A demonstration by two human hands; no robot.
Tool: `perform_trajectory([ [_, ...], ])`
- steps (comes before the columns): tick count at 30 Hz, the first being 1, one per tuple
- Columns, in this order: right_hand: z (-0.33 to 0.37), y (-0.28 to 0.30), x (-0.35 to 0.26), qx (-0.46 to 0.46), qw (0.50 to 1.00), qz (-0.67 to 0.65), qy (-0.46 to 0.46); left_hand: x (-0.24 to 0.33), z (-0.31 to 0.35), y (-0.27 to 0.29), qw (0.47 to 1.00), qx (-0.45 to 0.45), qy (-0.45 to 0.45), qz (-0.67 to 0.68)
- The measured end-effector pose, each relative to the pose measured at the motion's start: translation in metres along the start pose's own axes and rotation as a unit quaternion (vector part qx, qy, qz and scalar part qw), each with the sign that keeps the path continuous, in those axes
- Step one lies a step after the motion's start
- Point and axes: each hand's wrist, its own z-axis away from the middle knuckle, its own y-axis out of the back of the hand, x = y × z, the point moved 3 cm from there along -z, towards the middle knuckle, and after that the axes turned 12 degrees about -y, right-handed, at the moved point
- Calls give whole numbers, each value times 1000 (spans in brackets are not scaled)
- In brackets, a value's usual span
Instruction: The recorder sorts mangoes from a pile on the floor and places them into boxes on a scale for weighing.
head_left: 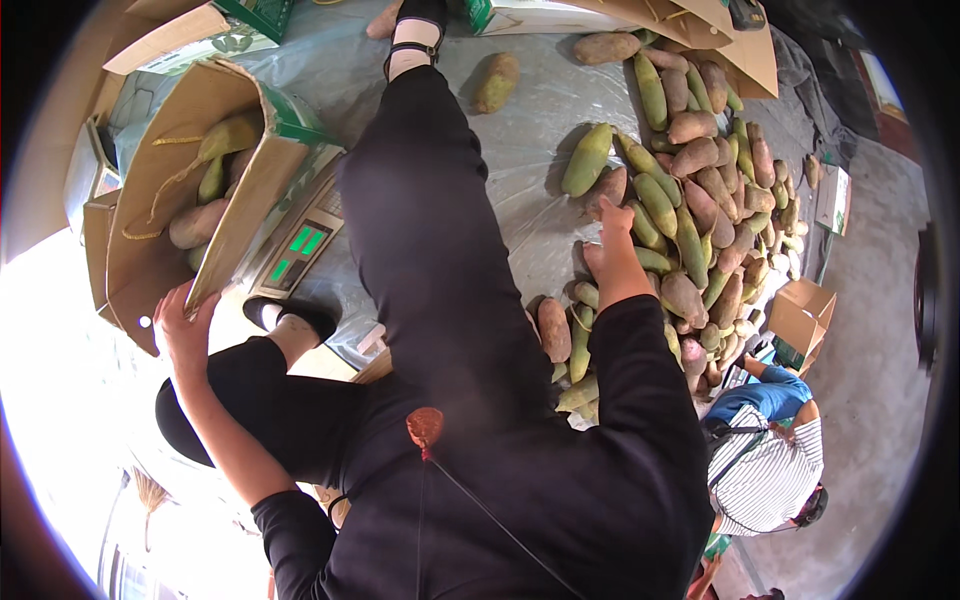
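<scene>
My left hand (184, 330) grips the near edge of an open cardboard box (130, 235), its fingers bent over the rim. Inside the box lie green and pinkish-brown roots, among them a pinkish tuber (197, 224), and a yellow cord handle (170, 207) hangs across the opening. To the right, my right hand (618, 255) reaches into a big heap of roots. Its thumb stands apart from the fingers, and the fingertips touch or nearly touch a reddish-brown tuber (608, 188). A long green radish (588, 160) lies just beyond that, and more green radishes (655, 205) are beside the hand.
Next to the box is a scale with a green-lit display (300, 252). One root (496, 82) lies alone on the plastic sheet (530, 140). Other cartons (650, 20) stand at the far side. A co-worker in a striped top (770, 470) bends at the lower right, near a small box (803, 310).
</scene>
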Motion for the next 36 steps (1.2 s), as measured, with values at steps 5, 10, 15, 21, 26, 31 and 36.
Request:
perform_trajectory([
  [5, -5, -21, 6, -150, 970, -81, -171, 0, -1, -2, 1000, -4, 6, -8],
  [10, 23, -33, -1, -137, 974, -89, -159, -2, 5, 9, 999, -7, 24, -22],
  [15, 18, -25, 16, -110, 974, -114, -162, 6, -6, 6, 1000, -2, 2, -9],
  [21, 63, -34, 40, -320, 903, -168, -233, -2, 2, 7, 999, -26, 19, 1],
  [26, 109, -21, 15, -379, 888, -209, -158, -3, 1, 8, 999, -32, -6, 37],
  [31, 226, 27, -112, -409, 886, -135, 172, -8, 12, 12, 998, -31, 16, 53],
  [36, 366, 68, -231, -470, 755, -76, 451, -11, 12, 12, 997, -22, 9, 76],
])
